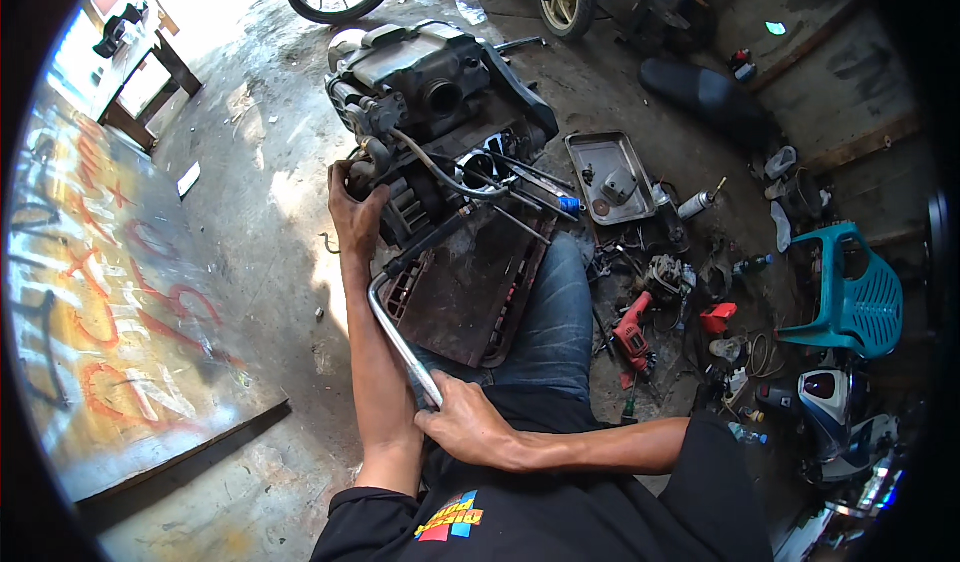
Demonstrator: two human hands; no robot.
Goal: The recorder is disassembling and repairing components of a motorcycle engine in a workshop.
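A motorcycle engine (425,82) lies on the floor in front of me, with a round bore (478,169) showing in its middle. My left hand (357,212) is closed round the engine's left side, thumb and fingers bent about a part beside a curved pipe; the fingertips are partly hidden. My right hand (468,427) grips the lower end of a silver bent-handled wrench (400,340) close to my lap. From the wrench's bend, a dark shaft (425,245) runs up toward the engine. Several long tools (535,177) rest across the engine's right side.
A dark flat crate (460,292) stands between my legs and the engine. Right of it are a metal tray (612,177) with parts, a red power drill (633,332), a spray can (697,204) and a teal plastic chair (850,292). A painted board (140,312) lies left.
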